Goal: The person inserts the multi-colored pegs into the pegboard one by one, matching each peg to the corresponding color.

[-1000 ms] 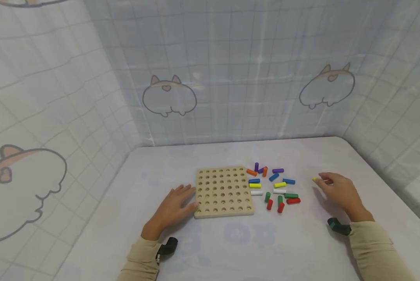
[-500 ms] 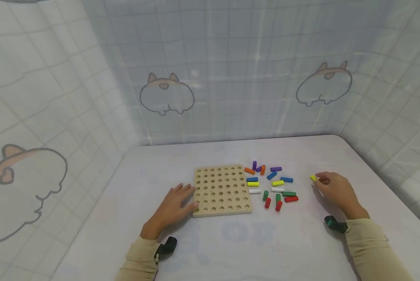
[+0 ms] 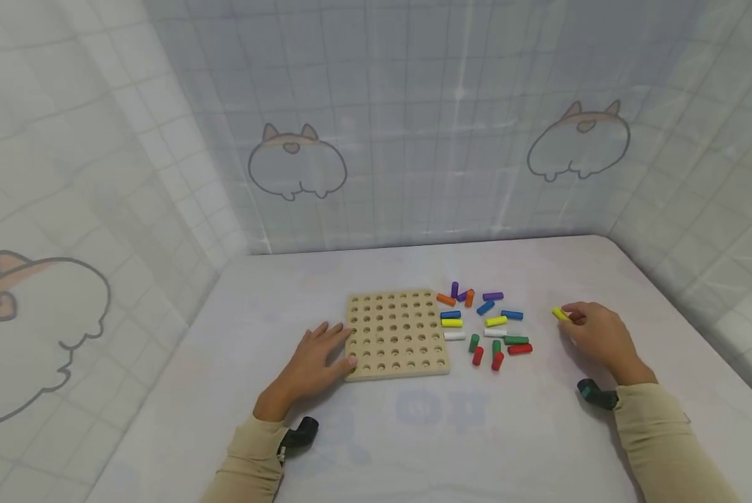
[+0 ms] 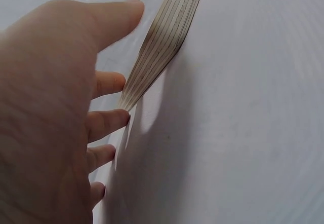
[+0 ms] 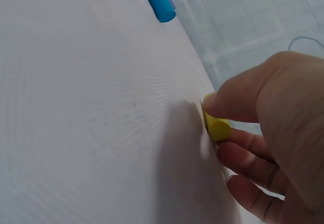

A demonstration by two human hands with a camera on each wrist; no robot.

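A square wooden pegboard [image 3: 396, 335] with rows of round holes lies on the table. At its left edge my left hand [image 3: 315, 356] rests with spread fingers, the thumb reaching over the near left corner. In the left wrist view, the fingertips are right at the side of the pegboard [image 4: 164, 36]. My right hand [image 3: 598, 335], off to the right, pinches a yellow peg [image 3: 561, 314] between thumb and fingers. In the right wrist view the thumb lies over that yellow peg [image 5: 217, 125], close to the table surface.
Between board and right hand lie several loose pegs: purple [image 3: 493, 296], orange [image 3: 446, 300], blue [image 3: 512, 315], yellow [image 3: 496, 321], white [image 3: 495, 333], green [image 3: 517, 340] and red [image 3: 520, 349]. A sheet wall [image 3: 413, 140] rises behind the table.
More of the yellow peg now shows beyond the right fingertips. The left hand has stayed at the board's left edge. The whole head view has shifted slightly.
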